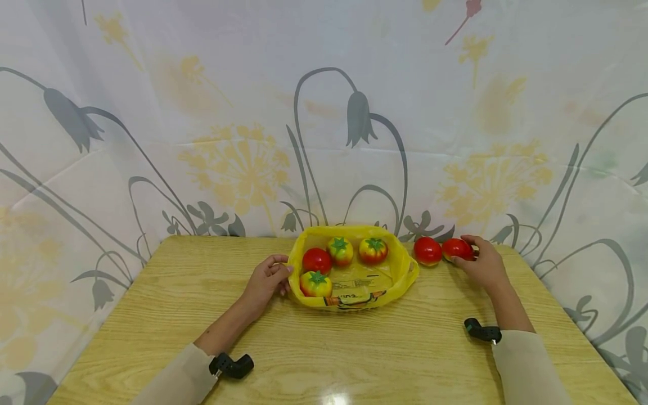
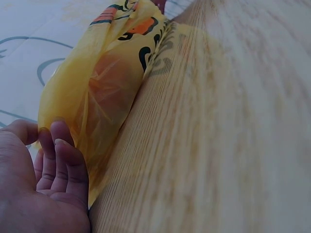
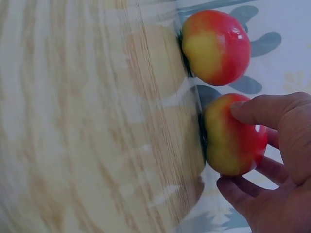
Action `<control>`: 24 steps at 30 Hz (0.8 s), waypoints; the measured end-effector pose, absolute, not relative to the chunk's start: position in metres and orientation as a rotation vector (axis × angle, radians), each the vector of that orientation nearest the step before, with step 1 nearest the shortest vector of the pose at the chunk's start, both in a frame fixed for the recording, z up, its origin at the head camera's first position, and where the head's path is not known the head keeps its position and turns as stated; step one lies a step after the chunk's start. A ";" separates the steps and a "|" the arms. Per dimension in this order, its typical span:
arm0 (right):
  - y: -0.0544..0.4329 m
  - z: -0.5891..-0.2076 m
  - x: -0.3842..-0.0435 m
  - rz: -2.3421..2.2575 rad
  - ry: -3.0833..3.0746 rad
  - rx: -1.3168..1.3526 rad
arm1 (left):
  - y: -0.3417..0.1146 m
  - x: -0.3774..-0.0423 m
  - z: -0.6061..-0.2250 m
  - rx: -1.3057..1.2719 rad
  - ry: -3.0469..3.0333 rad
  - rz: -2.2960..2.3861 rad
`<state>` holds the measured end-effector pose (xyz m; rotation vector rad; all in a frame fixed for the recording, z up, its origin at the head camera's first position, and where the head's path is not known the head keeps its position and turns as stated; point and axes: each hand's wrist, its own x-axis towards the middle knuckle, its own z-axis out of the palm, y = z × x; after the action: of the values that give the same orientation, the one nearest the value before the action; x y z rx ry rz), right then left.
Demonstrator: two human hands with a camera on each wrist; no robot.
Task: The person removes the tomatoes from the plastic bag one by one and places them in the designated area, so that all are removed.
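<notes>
A yellow plastic bag (image 1: 400, 275) lies on the table with its mouth spread wide. Inside are several red and yellow toy tomatoes (image 1: 373, 251), some with green leaf tops up. My left hand (image 1: 265, 280) pinches the bag's left rim between thumb and fingers; the left wrist view shows the bag's side (image 2: 104, 92) bulging over a tomato. To the right of the bag, my right hand (image 1: 483, 263) grips a red and yellow toy tomato (image 3: 233, 138), thumb on one side and fingers on the other. Beside it sits another toy tomato (image 1: 427, 251), untouched.
The wooden table (image 1: 324, 343) reaches back to a patterned cloth (image 1: 243, 112) hanging behind it. Black wrist cameras (image 1: 232, 367) are strapped over both sleeves. Both loose tomatoes lie near the table's back edge.
</notes>
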<state>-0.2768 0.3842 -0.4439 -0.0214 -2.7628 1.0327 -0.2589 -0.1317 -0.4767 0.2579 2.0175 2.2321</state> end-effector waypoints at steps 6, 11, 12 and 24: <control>0.384 -0.442 -0.277 1.027 -2.758 -0.007 | -0.132 -0.259 -0.477 0.266 2.024 2.229; 0.382 -0.436 -0.276 1.033 -2.751 -0.007 | -0.132 -0.260 -0.477 0.278 2.028 2.230; 0.382 -0.434 -0.276 1.035 -2.750 -0.004 | -0.132 -0.260 -0.477 0.279 2.029 2.231; 0.374 -0.415 -0.273 0.975 -2.742 0.028 | -0.131 -0.258 -0.477 0.262 2.036 2.226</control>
<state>-0.2731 0.3742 -0.4148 0.0276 -2.7417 0.9753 -0.2583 -0.1311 -0.4765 0.2616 2.0363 2.2259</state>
